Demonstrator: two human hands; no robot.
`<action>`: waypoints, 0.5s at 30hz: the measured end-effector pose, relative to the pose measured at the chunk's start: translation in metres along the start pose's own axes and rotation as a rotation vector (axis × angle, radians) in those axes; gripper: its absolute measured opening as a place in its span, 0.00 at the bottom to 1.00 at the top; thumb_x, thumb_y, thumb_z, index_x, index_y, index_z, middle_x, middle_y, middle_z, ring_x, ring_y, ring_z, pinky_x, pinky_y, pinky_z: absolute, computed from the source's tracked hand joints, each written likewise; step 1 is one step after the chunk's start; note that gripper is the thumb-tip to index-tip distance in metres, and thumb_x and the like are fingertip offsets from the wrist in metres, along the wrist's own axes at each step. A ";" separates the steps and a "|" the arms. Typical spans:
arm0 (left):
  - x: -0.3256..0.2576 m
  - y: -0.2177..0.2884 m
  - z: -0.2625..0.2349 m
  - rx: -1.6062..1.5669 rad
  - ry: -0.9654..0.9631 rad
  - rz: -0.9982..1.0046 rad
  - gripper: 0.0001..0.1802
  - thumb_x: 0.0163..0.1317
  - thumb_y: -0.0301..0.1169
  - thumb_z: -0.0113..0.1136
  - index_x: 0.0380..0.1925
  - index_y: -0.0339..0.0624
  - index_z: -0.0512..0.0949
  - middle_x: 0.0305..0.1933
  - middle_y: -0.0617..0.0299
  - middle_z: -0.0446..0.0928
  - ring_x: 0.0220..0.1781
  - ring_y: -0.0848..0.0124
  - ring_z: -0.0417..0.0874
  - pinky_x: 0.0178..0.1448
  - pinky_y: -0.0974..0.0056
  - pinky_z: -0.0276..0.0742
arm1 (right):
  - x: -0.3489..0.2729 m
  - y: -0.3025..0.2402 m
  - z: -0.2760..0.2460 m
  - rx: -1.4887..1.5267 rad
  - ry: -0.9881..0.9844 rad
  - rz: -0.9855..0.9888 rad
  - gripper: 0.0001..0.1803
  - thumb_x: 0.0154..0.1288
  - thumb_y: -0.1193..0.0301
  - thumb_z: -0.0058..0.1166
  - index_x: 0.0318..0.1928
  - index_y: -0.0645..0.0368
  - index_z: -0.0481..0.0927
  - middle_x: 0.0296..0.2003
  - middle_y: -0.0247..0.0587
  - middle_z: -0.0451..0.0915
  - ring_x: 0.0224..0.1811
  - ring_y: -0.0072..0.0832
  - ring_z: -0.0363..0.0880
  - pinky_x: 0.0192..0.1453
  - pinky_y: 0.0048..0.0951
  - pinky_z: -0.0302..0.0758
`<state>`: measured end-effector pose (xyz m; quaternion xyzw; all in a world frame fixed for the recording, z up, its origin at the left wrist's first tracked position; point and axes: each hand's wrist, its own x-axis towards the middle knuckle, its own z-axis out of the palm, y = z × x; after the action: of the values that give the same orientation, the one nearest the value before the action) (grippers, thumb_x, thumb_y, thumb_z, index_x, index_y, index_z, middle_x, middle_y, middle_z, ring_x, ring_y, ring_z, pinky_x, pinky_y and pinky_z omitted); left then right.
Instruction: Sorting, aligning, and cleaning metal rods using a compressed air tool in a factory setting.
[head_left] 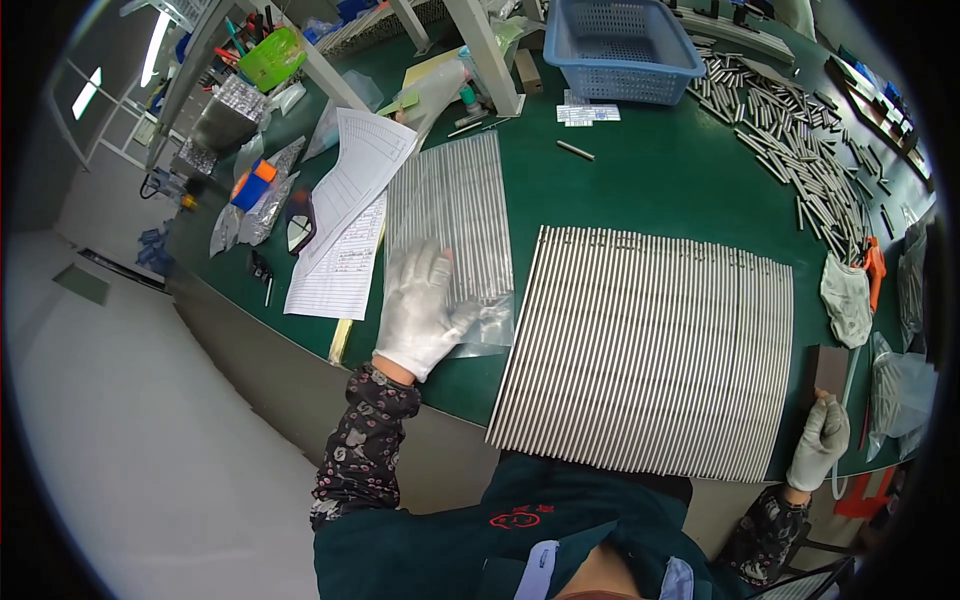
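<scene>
L hand: my left hand point(422, 308), white glove, fingers spread flat on a clear bag of rods point(452, 225); looks like it pins the bag so it won't slide.
R hand: my right hand point(820, 440), gloved, at the bench's near right edge, fingers curled on the lower end of a dark flat block point(830, 368); can't tell how tight the grip is.
Rod sheet: big row of thin metal rods point(650, 355) lies side by side between my hands, ends roughly lined up at the near edge; I judge they're laid flat so each one shows.
Bench: green bench point(650, 180) carries it all.
Bag spot: left of the rod sheet, just beside it, lower corner under my L palm.
Papers: printed sheets point(350, 220) left of the bag, partly tucked under its edge.
Basket: blue basket point(620, 45) at the far side, well apart from both hands.
Loose pins: heap of short metal pins point(800, 150) far right.
In the way: a grey cloth point(848, 298) and orange tool point(875, 262) sit near the block, crowding the R side; L side is hemmed by the papers.
</scene>
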<state>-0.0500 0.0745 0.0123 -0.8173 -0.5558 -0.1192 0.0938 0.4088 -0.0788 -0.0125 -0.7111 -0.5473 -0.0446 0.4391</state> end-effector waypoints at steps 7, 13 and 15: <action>0.033 0.026 0.015 0.033 -0.042 0.118 0.38 0.54 0.51 0.47 0.57 0.32 0.61 0.63 0.43 0.57 0.68 0.52 0.52 0.71 0.50 0.41 | 0.002 -0.005 -0.002 -0.026 -0.014 0.040 0.08 0.63 0.77 0.44 0.33 0.71 0.74 0.23 0.40 0.69 0.24 0.24 0.65 0.29 0.25 0.62; 0.019 0.008 0.010 -0.200 -0.104 0.257 0.34 0.55 0.48 0.47 0.58 0.37 0.62 0.66 0.50 0.55 0.67 0.55 0.55 0.71 0.51 0.45 | 0.000 0.003 0.000 -0.023 -0.003 0.016 0.08 0.63 0.78 0.44 0.34 0.71 0.75 0.24 0.40 0.70 0.24 0.24 0.64 0.29 0.24 0.62; 0.016 0.002 0.012 -0.186 -0.019 0.358 0.36 0.56 0.50 0.47 0.59 0.37 0.60 0.65 0.47 0.55 0.66 0.52 0.56 0.70 0.50 0.46 | -0.004 0.005 -0.001 -0.031 0.021 0.017 0.08 0.63 0.78 0.44 0.34 0.71 0.75 0.24 0.39 0.70 0.24 0.23 0.64 0.29 0.24 0.62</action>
<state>-0.0408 0.0917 0.0053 -0.9093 -0.3892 -0.1439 0.0322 0.4118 -0.0822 -0.0164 -0.7219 -0.5358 -0.0569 0.4343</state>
